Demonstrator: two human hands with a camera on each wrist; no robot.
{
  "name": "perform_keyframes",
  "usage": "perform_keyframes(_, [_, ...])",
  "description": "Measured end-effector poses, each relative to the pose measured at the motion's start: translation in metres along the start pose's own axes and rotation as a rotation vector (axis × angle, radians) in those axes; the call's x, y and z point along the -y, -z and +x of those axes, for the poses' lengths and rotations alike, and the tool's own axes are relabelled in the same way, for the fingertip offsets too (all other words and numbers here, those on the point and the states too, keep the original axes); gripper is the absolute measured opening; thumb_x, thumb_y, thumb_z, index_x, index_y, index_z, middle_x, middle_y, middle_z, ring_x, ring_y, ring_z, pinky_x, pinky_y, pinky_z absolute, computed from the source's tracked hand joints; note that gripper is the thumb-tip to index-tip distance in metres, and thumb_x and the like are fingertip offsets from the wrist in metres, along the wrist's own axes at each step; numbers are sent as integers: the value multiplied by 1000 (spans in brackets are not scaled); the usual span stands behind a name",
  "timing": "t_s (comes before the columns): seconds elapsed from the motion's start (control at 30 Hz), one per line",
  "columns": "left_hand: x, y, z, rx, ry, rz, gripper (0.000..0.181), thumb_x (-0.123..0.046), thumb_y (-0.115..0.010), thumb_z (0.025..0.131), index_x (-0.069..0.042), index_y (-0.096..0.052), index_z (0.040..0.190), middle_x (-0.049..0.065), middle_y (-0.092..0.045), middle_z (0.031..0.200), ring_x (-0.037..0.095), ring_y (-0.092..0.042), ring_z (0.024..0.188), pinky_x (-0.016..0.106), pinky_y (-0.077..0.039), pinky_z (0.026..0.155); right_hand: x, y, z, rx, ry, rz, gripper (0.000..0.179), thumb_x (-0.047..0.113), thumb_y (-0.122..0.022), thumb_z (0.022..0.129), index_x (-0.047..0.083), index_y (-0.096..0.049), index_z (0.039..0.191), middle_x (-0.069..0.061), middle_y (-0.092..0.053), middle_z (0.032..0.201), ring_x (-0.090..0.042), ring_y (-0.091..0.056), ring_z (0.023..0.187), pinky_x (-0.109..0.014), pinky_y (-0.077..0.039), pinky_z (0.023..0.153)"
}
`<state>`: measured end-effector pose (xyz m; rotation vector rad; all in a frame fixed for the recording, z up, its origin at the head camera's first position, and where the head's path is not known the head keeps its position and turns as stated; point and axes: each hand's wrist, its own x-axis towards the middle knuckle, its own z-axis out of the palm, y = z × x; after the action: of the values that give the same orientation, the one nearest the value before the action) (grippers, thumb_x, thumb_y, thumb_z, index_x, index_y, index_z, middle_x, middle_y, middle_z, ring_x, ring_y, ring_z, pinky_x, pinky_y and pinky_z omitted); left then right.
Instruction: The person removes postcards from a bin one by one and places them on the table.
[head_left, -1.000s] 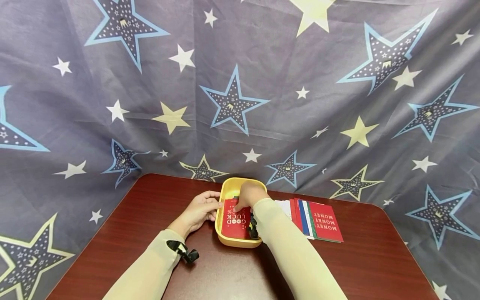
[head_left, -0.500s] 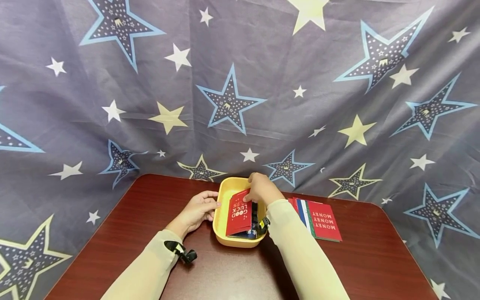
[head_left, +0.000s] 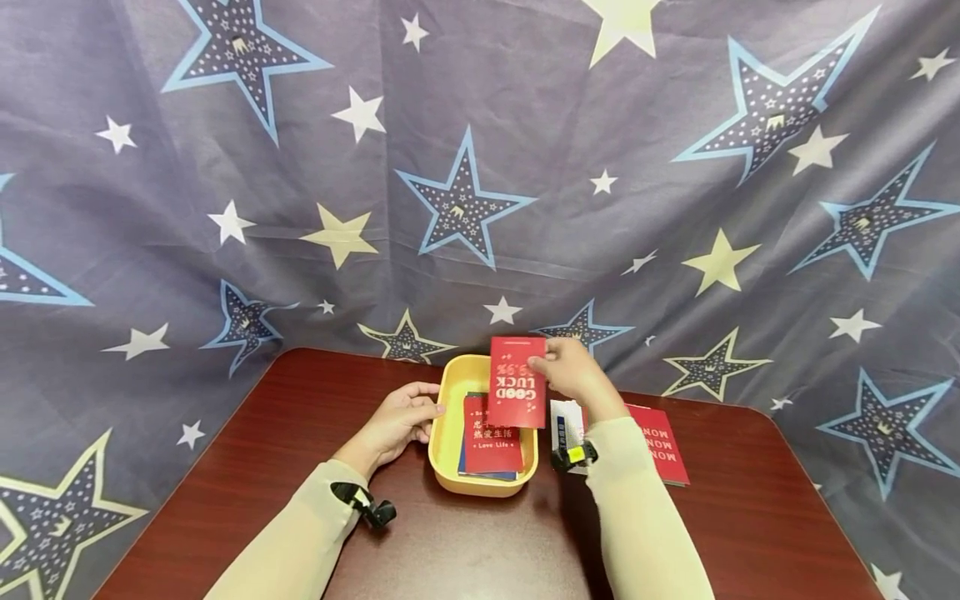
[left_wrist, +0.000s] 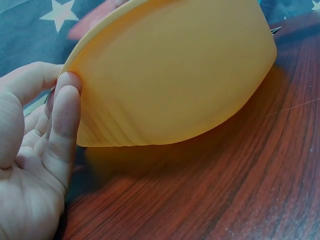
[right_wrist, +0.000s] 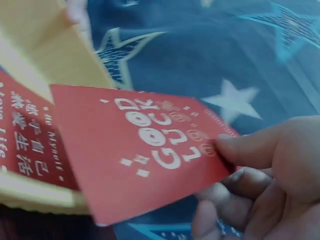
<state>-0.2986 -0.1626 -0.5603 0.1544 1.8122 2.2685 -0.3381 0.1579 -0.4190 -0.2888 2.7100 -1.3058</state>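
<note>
My right hand (head_left: 573, 367) pinches a red "GOOD LUCK" card (head_left: 516, 392) between thumb and fingers. The card is raised over the right rim of a yellow plastic basin (head_left: 444, 442). In the right wrist view my right thumb lies across the printed face of the card (right_wrist: 145, 150). Inside the basin a red card with white Chinese lettering (head_left: 491, 454) tops a small pile, with a blue edge showing under it. At the basin's left rim, my left hand (head_left: 397, 423) grips the edge; the left wrist view shows thumb and finger pinching the basin wall (left_wrist: 170, 75).
To the right of the basin lies a spread of cards, with a red "MONEY" card (head_left: 660, 437) outermost and a white card (head_left: 562, 421) nearest the basin, partly behind my right wrist. A star-patterned cloth (head_left: 300, 167) hangs behind the brown table (head_left: 247, 475).
My right hand has lifted the "GOOD LUCK" card up and rightward out of the basin, uncovering the red card with Chinese lettering. The left hand stays at the rim.
</note>
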Motion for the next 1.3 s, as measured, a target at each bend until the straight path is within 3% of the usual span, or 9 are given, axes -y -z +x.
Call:
perform_keyframes(0.1, [1,-1,0,-2,3,0,59,-1,-74,105,8,-46,156,-2,-72,85,4,-65,57,18,-59,52,-13,17,-10,-34,-19,157,31,14,-68,115,-5,-71,138,-23,-83,115,-15,-76,80,-32,-69,76])
perform_keyframes(0.2, [1,-1,1,-8,10,-4,58,-1,-74,105,7,-46,155,-2,-72,85,5,-65,56,18,-59,52,-27,32,-20,-98,-25,186,35,13,-66,115,-8,-69,143,-23,-84,112,-11,-75,77,-28,-67,71])
perform_keyframes(0.37, [1,-1,1,-10,14,-12,58,0,-73,105,7,-47,156,-1,-71,83,6,-65,55,19,-59,51,-51,52,-34,-182,-35,78,29,16,-68,115,-8,-75,130,-13,-84,94,-8,-72,73,-24,-61,68])
perform_keyframes(0.57, [1,1,2,-16,-6,1,56,0,-72,105,8,-47,155,-2,-70,83,5,-64,56,18,-59,51,-70,71,-43,-235,-46,-94,25,23,-73,112,-2,-78,112,-9,-80,86,-16,-65,76,-30,-52,71])
perform_keyframes(0.87, [0,-1,3,-15,5,-4,54,1,-72,106,6,-48,155,-2,-70,82,6,-65,55,19,-59,51,-113,103,-54,-258,-146,-218,39,26,-71,113,-11,-77,124,-27,-81,107,-35,-73,96,-43,-57,85])
perform_keyframes(1.07, [-1,-1,2,-14,11,15,56,-1,-72,106,7,-46,156,-2,-70,83,5,-65,56,18,-59,52,-155,126,-60,-287,-235,-270,38,26,-64,116,-10,-73,122,-33,-72,112,-43,-67,101,-56,-57,91])
perform_keyframes(1.1, [-1,0,2,-14,13,15,56,-1,-72,107,7,-46,156,-2,-70,84,5,-65,56,18,-59,52,-173,130,-56,-299,-220,-296,46,37,-63,116,-7,-75,119,-31,-73,109,-41,-67,98,-54,-58,89])
perform_keyframes(1.13, [0,0,1,-13,15,15,56,-1,-72,107,7,-46,156,-2,-70,84,5,-65,56,18,-59,52,-180,132,-56,-297,-235,-298,46,37,-63,116,-8,-74,120,-31,-73,108,-42,-67,98,-56,-58,89])
perform_keyframes(1.3, [-1,-1,1,-15,13,13,55,0,-71,107,7,-46,156,-2,-69,84,5,-65,56,18,-59,52,-186,134,-65,-288,-296,-263,47,33,-60,117,-11,-72,127,-28,-73,101,-36,-68,91,-40,-57,74])
